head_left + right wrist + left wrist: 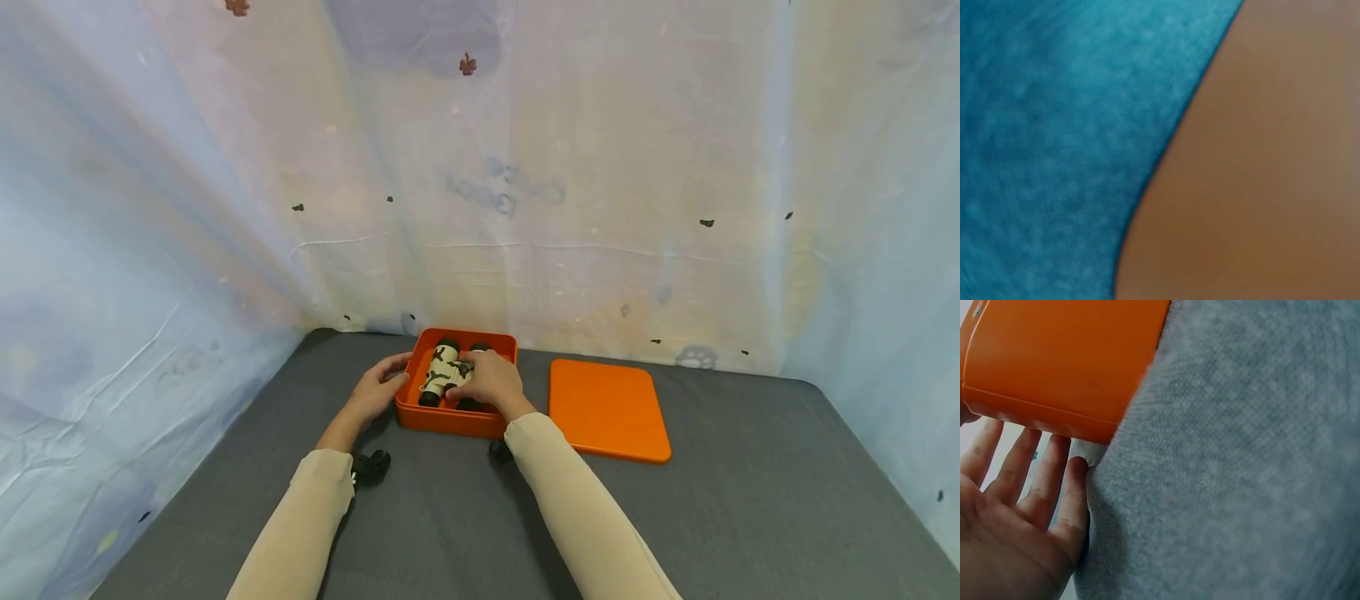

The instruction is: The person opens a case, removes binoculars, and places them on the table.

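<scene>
A pair of binoculars [441,372] with a cream and dark camouflage pattern lies inside an open orange box [450,423]. From above, my right hand [492,382] grips the binoculars, fingers and thumb around the right barrel and hiding part of it. My left hand [375,388] is at the box's left side, its fingers fairly straight. In the left wrist view the fingertips [1059,445] touch the box's lower edge. Only a blurred brown-orange surface [1260,175] and cloth [1054,144] fill the right wrist view.
A flat orange lid [607,408] lies on the grey table [750,483] to the right of the box. Behind the table hangs a pale patterned curtain [570,150], close to the back edge. Black wrist devices [371,468] sit under both sleeves.
</scene>
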The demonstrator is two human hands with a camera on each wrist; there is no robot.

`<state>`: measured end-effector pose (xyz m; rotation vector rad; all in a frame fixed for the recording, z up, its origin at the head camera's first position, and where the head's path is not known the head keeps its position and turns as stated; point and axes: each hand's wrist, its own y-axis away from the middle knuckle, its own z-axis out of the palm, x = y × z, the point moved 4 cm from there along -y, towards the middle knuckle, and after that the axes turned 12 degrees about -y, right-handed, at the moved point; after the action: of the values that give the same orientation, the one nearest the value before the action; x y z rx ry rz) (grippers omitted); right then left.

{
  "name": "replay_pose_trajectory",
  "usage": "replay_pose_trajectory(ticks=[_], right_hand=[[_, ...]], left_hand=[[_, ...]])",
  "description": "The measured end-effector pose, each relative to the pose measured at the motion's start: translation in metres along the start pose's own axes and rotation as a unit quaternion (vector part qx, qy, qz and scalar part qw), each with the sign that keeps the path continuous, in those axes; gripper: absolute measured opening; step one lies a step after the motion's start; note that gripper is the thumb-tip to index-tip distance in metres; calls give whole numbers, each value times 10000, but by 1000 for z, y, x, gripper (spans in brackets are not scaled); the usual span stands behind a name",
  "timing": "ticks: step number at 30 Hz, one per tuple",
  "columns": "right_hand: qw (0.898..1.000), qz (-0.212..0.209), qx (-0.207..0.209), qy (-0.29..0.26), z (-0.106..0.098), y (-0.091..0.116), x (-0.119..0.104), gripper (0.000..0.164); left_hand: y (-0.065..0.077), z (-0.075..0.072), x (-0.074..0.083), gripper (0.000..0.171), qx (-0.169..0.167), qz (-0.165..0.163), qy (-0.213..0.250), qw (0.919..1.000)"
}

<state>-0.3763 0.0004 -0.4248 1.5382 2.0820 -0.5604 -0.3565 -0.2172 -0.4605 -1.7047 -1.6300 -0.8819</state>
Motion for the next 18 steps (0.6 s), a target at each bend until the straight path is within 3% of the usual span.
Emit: replay_pose_trajectory(ticks=[18], right_hand=[[9988, -143, 61, -472, -4, 2, 0, 72]], left_hand=[[0, -1, -1, 44, -2, 20, -21, 10000]])
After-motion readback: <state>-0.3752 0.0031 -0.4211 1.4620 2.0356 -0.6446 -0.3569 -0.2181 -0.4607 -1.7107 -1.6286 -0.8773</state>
